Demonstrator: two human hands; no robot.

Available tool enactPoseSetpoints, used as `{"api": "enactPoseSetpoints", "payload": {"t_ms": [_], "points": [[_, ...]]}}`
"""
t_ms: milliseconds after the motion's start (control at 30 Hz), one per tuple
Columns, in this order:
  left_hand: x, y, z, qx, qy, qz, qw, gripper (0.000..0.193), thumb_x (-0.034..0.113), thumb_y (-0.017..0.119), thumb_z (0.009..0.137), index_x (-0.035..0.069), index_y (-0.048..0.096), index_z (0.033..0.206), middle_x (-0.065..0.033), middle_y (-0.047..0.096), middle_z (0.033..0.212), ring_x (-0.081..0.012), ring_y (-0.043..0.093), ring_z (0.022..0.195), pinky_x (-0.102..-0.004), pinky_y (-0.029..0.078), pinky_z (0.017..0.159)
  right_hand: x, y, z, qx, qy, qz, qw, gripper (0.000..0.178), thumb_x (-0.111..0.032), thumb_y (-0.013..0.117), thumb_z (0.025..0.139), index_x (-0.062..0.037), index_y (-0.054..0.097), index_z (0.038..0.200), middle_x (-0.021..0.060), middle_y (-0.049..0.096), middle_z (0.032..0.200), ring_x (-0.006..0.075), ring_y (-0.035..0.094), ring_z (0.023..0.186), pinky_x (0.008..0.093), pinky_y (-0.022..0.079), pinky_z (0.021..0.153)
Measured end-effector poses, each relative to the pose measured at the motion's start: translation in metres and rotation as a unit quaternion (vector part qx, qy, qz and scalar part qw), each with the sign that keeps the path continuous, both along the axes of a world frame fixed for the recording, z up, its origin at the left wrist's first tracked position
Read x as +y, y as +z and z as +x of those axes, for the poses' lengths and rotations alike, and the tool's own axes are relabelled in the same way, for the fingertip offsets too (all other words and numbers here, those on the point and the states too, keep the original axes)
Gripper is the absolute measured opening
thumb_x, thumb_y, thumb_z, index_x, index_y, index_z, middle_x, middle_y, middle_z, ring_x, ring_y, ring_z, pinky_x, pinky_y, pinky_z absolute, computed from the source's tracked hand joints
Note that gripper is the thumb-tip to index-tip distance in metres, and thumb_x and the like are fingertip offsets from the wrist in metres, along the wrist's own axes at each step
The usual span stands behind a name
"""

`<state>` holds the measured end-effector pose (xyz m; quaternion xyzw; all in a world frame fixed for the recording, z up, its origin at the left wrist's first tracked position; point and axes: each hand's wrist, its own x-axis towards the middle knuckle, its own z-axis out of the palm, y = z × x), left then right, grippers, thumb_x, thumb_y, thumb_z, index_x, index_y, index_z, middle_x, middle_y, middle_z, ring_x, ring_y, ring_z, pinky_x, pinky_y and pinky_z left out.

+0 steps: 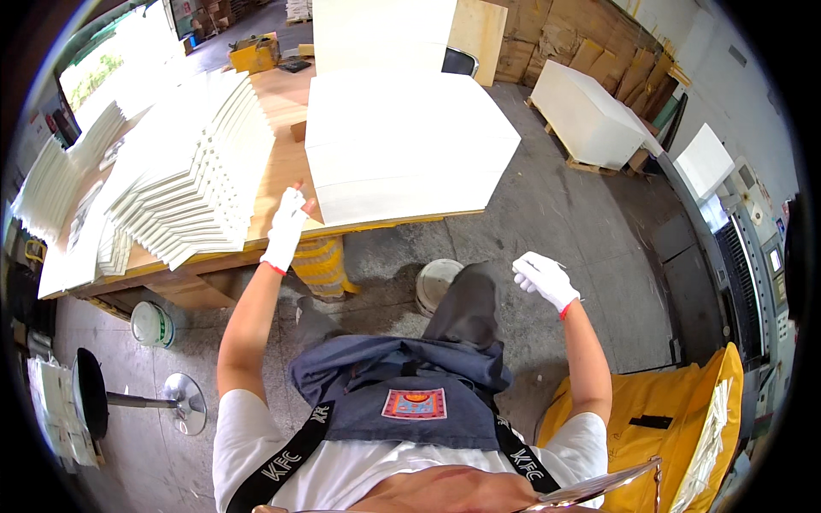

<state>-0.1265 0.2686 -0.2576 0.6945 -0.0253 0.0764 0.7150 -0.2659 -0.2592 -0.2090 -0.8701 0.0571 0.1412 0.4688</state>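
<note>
White stack (398, 158), beside spread left fingers (292, 199), well apart from loosely curled right fingers (527, 272)

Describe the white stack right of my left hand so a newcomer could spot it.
Find the wooden table. On its right part, beside your gloved left hand, stands the white stack. Unlike the staggered piles on the left, it forms one smooth-sided block.

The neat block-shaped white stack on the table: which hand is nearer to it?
Left. The left hand is at the stack's left edge; contact is unclear. The right hand is apart, off its front right corner.
</note>
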Motion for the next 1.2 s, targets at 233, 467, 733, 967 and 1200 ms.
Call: {"api": "enactPoseSetpoints", "payload": {"t_ms": [233,467,733,967,1200], "points": [[-0.028,0.088,-0.014,-0.182,0.111,0.218,0.952,0.068,0.026,0.067,0.097,0.003,0.038,0.153,-0.0172,0.047,0.15,-0.0263,0.042,0.141,-0.0367,0.031,0.118,0.017,0.037,0.035,-0.09,-0.01,-0.036,0.995,0.023,-0.031,0.062,0.098,-0.0085,0.067,0.1,0.0001,0.067,0.083,0.0093,0.061,0.074,0.028,0.051,0.07],[-0.089,0.243,-0.095,-0.4,-0.158,0.005,0.903,0.071,0.049,0.064,0.095,-0.005,0.047,0.14,-0.0206,0.049,0.146,-0.0316,0.045,0.14,-0.0432,0.028,0.12,0.006,0.128,0.119,-0.281,-0.015,-0.247,0.927,0.047,-0.05,0.062,0.095,-0.0123,0.062,0.123,0.014,0.072,0.115,0.0316,0.067,0.109,0.0395,0.05,0.095],[-0.104,0.301,-0.17,-0.512,-0.365,-0.133,0.766,0.066,0.05,0.061,0.096,-0.001,0.051,0.137,-0.0182,0.052,0.141,-0.0298,0.048,0.135,-0.0412,0.031,0.116,0.024,0.202,0.186,-0.141,0.154,-0.411,0.887,0.054,-0.057,0.071,0.083,-0.0126,0.067,0.114,0.0105,0.071,0.105,0.0264,0.067,0.097,0.0367,0.05,0.084],[-0.121,0.304,-0.16,-0.493,-0.402,-0.151,0.757,0.062,0.051,0.059,0.097,0.001,0.054,0.135,-0.0161,0.055,0.137,-0.0282,0.051,0.131,-0.0395,0.034,0.113,0.016,0.198,0.198,-0.101,0.132,-0.325,0.931,0.042,-0.05,0.074,0.082,-0.0111,0.072,0.099,0.0059,0.068,0.083,0.0187,0.065,0.079,0.034,0.049,0.073],[-0.149,0.289,-0.148,-0.425,-0.463,-0.189,0.755,0.059,0.052,0.057,0.098,0.004,0.058,0.133,-0.014,0.059,0.133,-0.0266,0.053,0.127,-0.0377,0.037,0.109,0.008,0.159,0.176,-0.049,0.137,-0.327,0.934,0.049,-0.049,0.072,0.087,-0.0061,0.068,0.111,0.0096,0.072,0.094,0.021,0.068,0.084,0.0341,0.053,0.077]]}}
